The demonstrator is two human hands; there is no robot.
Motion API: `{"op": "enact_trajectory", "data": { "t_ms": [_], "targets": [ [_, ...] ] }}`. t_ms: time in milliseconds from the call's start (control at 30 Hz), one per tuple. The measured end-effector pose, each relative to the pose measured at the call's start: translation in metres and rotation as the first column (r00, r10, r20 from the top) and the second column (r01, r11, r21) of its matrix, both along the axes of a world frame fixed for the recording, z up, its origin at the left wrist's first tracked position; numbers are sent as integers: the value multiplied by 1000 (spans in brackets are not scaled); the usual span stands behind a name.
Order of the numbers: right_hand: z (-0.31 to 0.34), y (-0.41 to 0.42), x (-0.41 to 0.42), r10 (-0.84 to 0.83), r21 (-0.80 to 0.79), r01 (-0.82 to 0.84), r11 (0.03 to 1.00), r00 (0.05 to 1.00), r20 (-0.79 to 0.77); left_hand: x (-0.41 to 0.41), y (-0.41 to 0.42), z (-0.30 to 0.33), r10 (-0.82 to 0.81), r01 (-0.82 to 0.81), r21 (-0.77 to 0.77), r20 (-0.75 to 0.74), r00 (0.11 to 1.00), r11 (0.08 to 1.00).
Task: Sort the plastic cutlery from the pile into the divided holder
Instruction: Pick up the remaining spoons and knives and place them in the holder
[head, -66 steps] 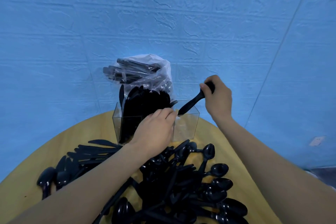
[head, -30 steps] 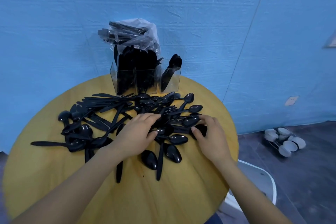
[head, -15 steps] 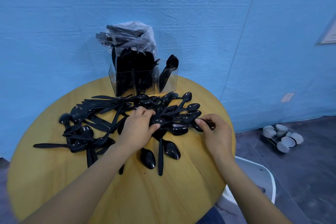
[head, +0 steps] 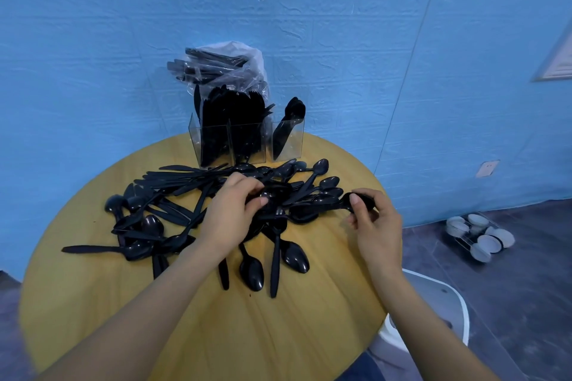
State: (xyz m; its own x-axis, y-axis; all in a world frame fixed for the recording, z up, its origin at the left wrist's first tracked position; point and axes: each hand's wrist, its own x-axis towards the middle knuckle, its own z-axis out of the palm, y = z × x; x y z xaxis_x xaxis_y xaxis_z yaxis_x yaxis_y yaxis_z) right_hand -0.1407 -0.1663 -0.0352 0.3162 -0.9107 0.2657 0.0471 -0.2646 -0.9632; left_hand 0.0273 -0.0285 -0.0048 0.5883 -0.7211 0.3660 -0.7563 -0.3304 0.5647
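desk (head: 192, 334): round, yellow wood-grain top.
wall (head: 340, 25): blue, textured, with thin seam lines.
floor (head: 520, 294): dark, at the right.
wire rack (head: 476, 237): on the floor by the wall, holding white round dishes.
white seat (head: 433, 300): just beside the desk's right edge.
wall socket (head: 487, 168): pale, low on the wall.
frame (head: 557, 62): partly cut off at the right edge.

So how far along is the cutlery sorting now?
Partly done: the clear holder has two packed compartments and a few spoons in the right one. In hand: the right hand pinches a spoon; the left hand digs in the pile. Most of that pile remains.
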Motion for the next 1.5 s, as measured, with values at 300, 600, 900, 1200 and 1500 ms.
{"op": "enact_trajectory", "data": {
  "t_ms": [300,600,900,1200,1500],
  "targets": [
    [32,-2,7,-26,-73,37,997,989,143,15,8,37,37,-69,-269,-122,992,961],
    [93,42,55,320,-223,-303,927,946,48,2,-4,51,-57,-18,-321,-222,973,947],
    [94,43,72,442,-117,-436,892,896,28,-6,6,54,-82,44,-287,-123,989,957],
    [98,38,75,426,-82,-418,905,897,120,-2,13,53,-123,85,-243,-148,981,966],
    [108,12,66,175,-8,-181,983,941,291,11,23,53,-28,-35,-247,-247,969,968]
  ]
}}
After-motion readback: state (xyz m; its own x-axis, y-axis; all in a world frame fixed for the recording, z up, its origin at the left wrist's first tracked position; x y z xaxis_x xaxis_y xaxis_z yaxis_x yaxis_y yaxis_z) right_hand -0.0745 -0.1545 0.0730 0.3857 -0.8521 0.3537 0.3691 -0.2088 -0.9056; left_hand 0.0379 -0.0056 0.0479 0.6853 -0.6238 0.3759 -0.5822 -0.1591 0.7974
